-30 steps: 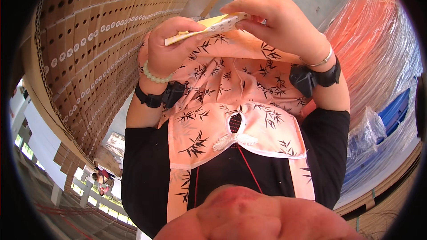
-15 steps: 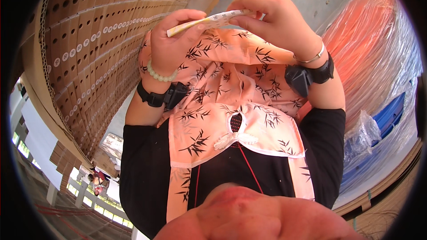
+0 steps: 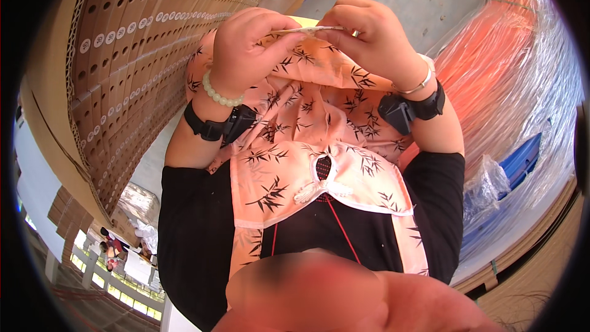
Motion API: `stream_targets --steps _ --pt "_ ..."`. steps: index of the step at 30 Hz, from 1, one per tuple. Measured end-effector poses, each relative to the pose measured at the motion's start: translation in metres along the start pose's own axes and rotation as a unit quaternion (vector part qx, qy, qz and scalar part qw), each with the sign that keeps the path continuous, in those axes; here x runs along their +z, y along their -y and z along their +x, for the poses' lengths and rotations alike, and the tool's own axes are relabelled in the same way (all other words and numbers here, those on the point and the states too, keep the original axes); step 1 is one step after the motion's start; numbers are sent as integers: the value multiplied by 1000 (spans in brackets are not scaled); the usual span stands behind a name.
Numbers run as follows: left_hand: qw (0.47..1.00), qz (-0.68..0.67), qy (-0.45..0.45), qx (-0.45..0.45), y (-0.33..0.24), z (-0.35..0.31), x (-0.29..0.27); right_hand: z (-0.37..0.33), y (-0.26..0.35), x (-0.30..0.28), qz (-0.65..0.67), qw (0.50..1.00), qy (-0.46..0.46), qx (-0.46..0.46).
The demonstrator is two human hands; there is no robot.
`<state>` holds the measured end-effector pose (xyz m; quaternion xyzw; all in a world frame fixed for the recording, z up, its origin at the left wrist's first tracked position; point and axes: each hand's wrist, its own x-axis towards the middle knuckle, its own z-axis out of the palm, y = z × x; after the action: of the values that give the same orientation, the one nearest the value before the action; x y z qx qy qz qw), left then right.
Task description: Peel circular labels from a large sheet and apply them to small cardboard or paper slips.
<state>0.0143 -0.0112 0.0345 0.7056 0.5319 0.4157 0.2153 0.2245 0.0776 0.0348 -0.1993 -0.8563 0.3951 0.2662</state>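
A narrow strip of round stickers (image 3: 313, 28) on white and yellow backing stretches between my two hands, seen nearly edge-on. My left hand (image 3: 249, 43) pinches its left end between thumb and fingers. At the other end, my right hand (image 3: 365, 37) grips it with thumb and curled fingertips. Both hands are raised in front of my pink apron (image 3: 326, 92) with its dark leaf print. The sticker faces cannot be made out from this angle.
To the left stand tight rows of brown cardboard boxes (image 3: 135, 55) with punched holes, many bearing round white stickers. On the right lie orange bundles (image 3: 498, 43) and a blue piece (image 3: 522, 163) under clear plastic wrap. Another person (image 3: 112, 249) is far off at lower left.
The strip has turned from showing its printed face to nearly edge-on. My left hand has shifted right, closer to my right hand, and its fingers have curled further over the strip.
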Motion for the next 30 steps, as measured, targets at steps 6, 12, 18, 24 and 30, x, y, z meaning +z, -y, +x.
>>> stream_targets --steps 6,12,18,24,30 --pt "984 -138 30 -108 -2 -2 -5 1 8 -4 17 999 -5 37" --pt "972 -168 40 -161 5 -7 -9 -5 3 -7 93 990 -29 102" --pt "967 -162 45 -189 7 -8 -6 -2 1 -6 111 989 -24 90" --pt "966 -173 33 -188 9 -10 -3 -2 -2 -4 97 989 -24 112" --pt "979 -141 14 -146 8 -8 -3 1 -3 -5 76 991 -32 104"
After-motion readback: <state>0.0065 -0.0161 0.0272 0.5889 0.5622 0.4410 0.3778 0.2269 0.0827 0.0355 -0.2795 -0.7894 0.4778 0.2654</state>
